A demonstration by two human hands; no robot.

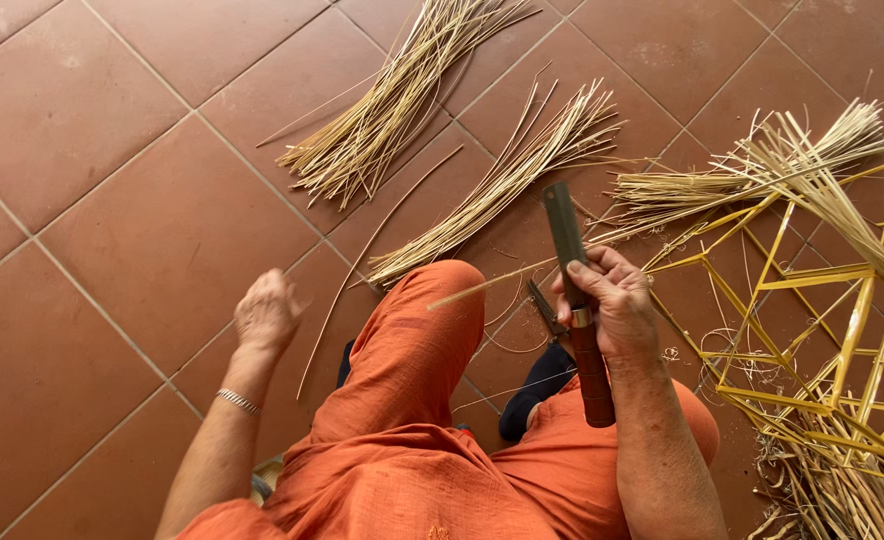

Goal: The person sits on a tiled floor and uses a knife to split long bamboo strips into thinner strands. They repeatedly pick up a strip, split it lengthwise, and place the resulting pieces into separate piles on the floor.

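The right hand [617, 305] is wrapped tight around a big knife [575, 290] with a brown handle, and the flat blade points up. A thin strip [487, 283] sticks out from that hand, across the orange knee [432, 310]. The left hand [265, 312] is to the left of the knee, loose and holding nothing; its fingers are blurry. A long thin stick [362, 260] lies on the floor tiles [112, 200] between that hand and the knee. Bundles of pale strips [382, 110] lie above the knee. A yellow frame of slats [822, 300] sits far right of the knee.
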